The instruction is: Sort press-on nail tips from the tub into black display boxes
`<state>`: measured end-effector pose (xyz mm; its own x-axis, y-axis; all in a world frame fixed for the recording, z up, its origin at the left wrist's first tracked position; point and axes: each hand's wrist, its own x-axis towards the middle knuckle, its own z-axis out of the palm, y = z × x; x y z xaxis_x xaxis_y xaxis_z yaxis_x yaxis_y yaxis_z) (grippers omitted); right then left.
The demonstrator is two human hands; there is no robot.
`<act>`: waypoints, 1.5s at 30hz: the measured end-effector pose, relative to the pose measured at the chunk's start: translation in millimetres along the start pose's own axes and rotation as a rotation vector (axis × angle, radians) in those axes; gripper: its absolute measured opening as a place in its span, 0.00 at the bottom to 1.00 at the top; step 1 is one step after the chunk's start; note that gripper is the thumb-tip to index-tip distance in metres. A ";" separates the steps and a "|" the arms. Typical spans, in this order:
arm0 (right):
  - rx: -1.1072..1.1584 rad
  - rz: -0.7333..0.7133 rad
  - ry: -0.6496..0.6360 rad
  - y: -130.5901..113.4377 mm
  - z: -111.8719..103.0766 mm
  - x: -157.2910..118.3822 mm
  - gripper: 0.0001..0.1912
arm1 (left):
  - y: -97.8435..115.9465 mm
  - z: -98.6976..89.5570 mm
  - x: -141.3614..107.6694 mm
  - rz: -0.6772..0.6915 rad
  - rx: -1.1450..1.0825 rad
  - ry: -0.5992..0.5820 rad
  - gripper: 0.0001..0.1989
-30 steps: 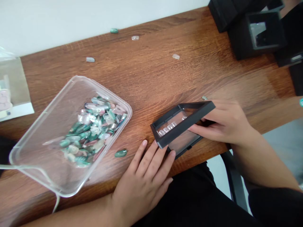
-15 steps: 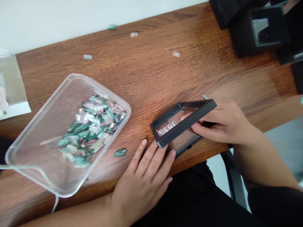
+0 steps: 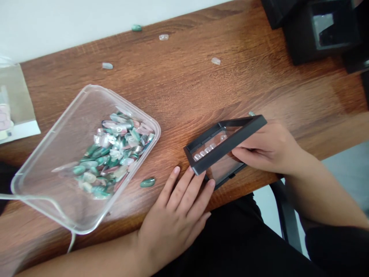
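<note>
A black-rimmed display case (image 3: 227, 148) with clear film panels stands on the desk, its lid propped up at an angle. Several clear press-on nails (image 3: 205, 151) lie in a row inside, and one sits a little apart toward the far end. My left hand (image 3: 178, 209) rests flat with fingers apart, its fingertips against the case's near left corner. Curled fingers of my right hand (image 3: 266, 150) reach between lid and base from the right; the lid partly covers their tips. A green press-on nail (image 3: 147, 182) lies left of my left fingertips.
A clear plastic tub (image 3: 54, 132) holding many mixed loose nails (image 3: 115, 152) stands at left, with a white cable across its corner. Loose nails (image 3: 216, 60) dot the back of the wooden desk (image 3: 173, 80). Black boxes (image 3: 319, 34) stand back right; a printed card (image 3: 20, 96) lies far left.
My right fingertips have drawn back slightly to the right inside the case, showing the nail set apart. My left hand stays against the case. The whole view has shifted slightly.
</note>
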<state>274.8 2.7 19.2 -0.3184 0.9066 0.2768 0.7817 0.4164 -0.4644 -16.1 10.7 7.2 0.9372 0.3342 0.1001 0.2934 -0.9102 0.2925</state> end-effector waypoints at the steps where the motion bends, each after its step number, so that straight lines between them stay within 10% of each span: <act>1: 0.009 -0.014 0.019 -0.5 -0.3 0.2 0.10 | -0.2 0.3 -0.1 0.000 -0.001 -0.001 0.35; 39: 0.105 -0.033 0.012 1.0 -2.5 -3.0 0.03 | 0.4 -3.4 1.5 0.003 0.079 -0.057 0.38; 45: 0.127 0.145 -0.072 1.3 -3.1 -7.8 0.07 | 0.5 -2.9 1.5 0.004 0.077 -0.051 0.37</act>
<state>280.0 -4.0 19.1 -0.2484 0.9585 0.1401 0.7497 0.2818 -0.5988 -15.0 11.5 10.3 0.9463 0.3192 0.0518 0.3013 -0.9284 0.2176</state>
